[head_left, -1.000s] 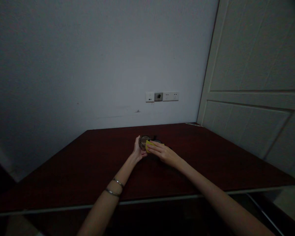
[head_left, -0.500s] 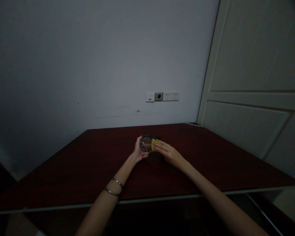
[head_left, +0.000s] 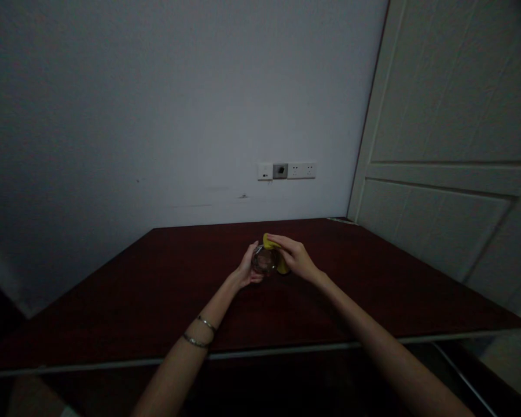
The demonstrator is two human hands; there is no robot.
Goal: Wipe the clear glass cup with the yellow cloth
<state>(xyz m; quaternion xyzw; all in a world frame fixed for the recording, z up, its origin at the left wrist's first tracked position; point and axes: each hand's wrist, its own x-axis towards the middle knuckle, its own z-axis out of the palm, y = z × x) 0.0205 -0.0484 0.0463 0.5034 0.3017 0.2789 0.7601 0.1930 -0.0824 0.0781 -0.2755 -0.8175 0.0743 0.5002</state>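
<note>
My left hand (head_left: 245, 270) is wrapped round the left side of a clear, round glass vessel (head_left: 264, 262), which is held above the dark red table. Two silver bangles circle my left forearm. A yellow cloth (head_left: 270, 242) is held in my right hand (head_left: 298, 259), its fingers pressed over it at the vessel's upper right edge. A lower fold of the cloth hangs at the vessel's right side. In the dim light I cannot tell whether the vessel is a cup, bowl or jar.
The dark red tabletop (head_left: 156, 289) has a pale front edge. Behind it rises a light wall (head_left: 200, 116) with a row of wall sockets (head_left: 301, 170). A white panelled door (head_left: 447, 174) stands to the right.
My right hand has moved the yellow cloth up from the vessel's right side to its upper right edge. The glass vessel has shifted slightly right and down and tilted.
</note>
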